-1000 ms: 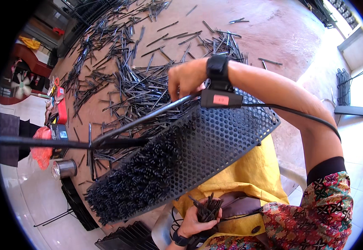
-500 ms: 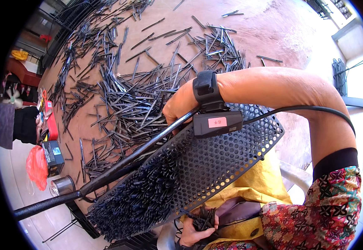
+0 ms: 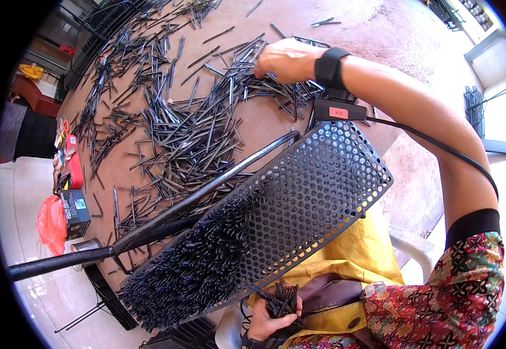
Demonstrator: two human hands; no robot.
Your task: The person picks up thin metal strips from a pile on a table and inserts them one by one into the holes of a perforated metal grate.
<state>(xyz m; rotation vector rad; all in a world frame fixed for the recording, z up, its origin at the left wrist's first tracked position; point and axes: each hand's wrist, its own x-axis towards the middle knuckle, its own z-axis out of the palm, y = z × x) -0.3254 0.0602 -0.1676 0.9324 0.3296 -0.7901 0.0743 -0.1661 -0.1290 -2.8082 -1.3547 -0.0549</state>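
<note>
1. My left hand (image 3: 266, 323) clasps black strips (image 3: 282, 299) beside the perforated panel's (image 3: 311, 200) near edge.
2. My right hand (image 3: 289, 61) curls over scattered strips (image 3: 192, 131); its grip I cannot tell.
3. Tabletop (image 3: 375, 35) stretches beyond.

Two hands: one right hand (image 3: 288, 61) and one left hand (image 3: 266, 321). One perforated black panel (image 3: 317, 189), its upright black strips (image 3: 189, 267) packed too densely to number. One bunch of dark strips (image 3: 283, 301) in the left hand, its count unclear. Dozens upon dozens of loose dark strips (image 3: 177, 125), too tangled to total, on one surface (image 3: 369, 29). One black metal bar (image 3: 61, 263) forking into two branches. One red plastic bag (image 3: 51, 224), one dark box (image 3: 77, 216), one yellow apron (image 3: 375, 247).
</note>
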